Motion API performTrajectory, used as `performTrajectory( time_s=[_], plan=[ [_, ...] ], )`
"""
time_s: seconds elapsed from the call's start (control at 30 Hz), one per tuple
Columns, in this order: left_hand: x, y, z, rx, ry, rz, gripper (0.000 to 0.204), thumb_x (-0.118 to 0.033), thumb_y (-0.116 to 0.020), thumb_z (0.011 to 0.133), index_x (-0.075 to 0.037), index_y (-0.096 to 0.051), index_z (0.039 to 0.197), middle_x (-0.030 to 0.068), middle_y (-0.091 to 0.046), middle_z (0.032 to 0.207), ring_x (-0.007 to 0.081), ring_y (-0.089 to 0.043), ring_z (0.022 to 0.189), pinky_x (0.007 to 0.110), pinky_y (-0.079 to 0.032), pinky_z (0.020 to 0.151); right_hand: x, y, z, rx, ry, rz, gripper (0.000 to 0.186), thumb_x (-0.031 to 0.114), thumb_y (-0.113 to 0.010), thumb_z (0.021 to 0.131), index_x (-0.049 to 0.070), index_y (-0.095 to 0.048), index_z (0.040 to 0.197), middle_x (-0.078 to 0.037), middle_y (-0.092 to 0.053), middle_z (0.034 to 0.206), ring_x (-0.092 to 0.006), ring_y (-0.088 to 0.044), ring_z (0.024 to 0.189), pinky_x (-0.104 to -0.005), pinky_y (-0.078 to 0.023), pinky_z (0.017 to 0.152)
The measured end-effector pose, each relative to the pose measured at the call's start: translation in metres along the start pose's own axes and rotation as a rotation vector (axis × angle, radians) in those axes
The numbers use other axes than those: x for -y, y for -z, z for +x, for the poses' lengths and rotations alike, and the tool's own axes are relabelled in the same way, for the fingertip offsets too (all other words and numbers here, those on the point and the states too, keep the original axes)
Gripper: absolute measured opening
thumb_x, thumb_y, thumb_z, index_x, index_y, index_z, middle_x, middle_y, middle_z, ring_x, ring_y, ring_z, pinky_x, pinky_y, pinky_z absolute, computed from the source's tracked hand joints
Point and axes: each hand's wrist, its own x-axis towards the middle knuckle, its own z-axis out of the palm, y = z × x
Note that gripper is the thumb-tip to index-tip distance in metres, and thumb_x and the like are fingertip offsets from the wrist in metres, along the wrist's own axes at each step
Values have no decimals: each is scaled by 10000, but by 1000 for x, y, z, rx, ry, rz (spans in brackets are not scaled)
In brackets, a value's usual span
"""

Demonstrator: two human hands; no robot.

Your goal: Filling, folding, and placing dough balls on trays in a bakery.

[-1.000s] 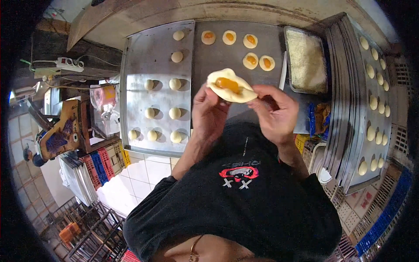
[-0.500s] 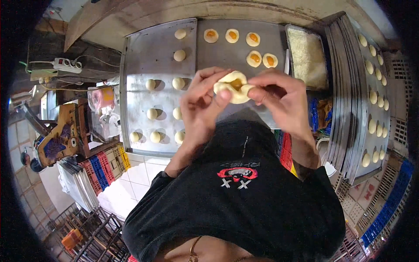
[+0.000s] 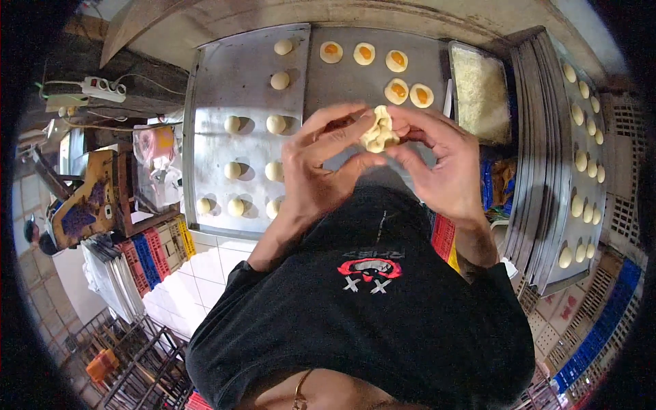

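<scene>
Both hands were up over the table [image 3: 355,75], pinching one piece of dough [image 3: 380,130] between them. The left hand [image 3: 321,167] had its fingers curled round the near side and the right hand [image 3: 441,160] closed on it from the other, so the dough sat gathered at the fingertips. Below it lay a tray [image 3: 212,82] of round dough balls [image 3: 275,124], and further back flat dough rounds with orange filling [image 3: 396,60].
</scene>
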Motion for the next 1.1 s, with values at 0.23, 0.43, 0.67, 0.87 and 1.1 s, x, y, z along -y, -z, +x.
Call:
performTrajectory(
  time_s=[0.23,0.43,0.67,0.87,1.1],
  plan=[
    [17,-9,-12,49,-101,37,336,98,-673,694,-86,-731,969,106,-707,977,241,-665,943,362,-503,864,-3,15,-9,241,80,-134,215,-16,-711,709,24,-666,915,-90,-631,864,-239,-637,766,-308,-511,669],
    [-5,-32,-24,-61,-69,-148,414,171,-575,705,-13,-675,1061,165,-673,1072,272,-627,1081,490,-385,1041,-10,15,-9,138,114,-21,176,-23,-731,691,33,-667,845,-91,-650,901,-231,-654,793,-316,-517,664],
    [-16,-38,-22,-269,52,-74,334,103,-615,785,10,-645,1104,196,-617,1179,367,-527,1193,444,-456,985,-2,-3,-9,17,160,43,322,-81,-702,669,70,-722,953,-111,-660,865,-233,-673,743,-283,-537,661],
    [3,-44,-28,-378,-39,-120,369,-164,-600,894,18,-565,1214,227,-612,1139,372,-499,1217,402,-474,938,-11,-2,-8,97,282,-101,163,-42,-759,679,5,-702,824,-107,-676,779,-163,-658,689,-239,-509,605],
    [32,-54,-51,-393,703,-1154,481,-450,-395,980,-27,-566,827,57,-590,756,98,-534,653,243,-408,569,-5,-26,-2,346,29,17,168,110,-803,702,50,-678,799,-58,-617,713,-186,-581,564,-279,-501,577]
  ],
)
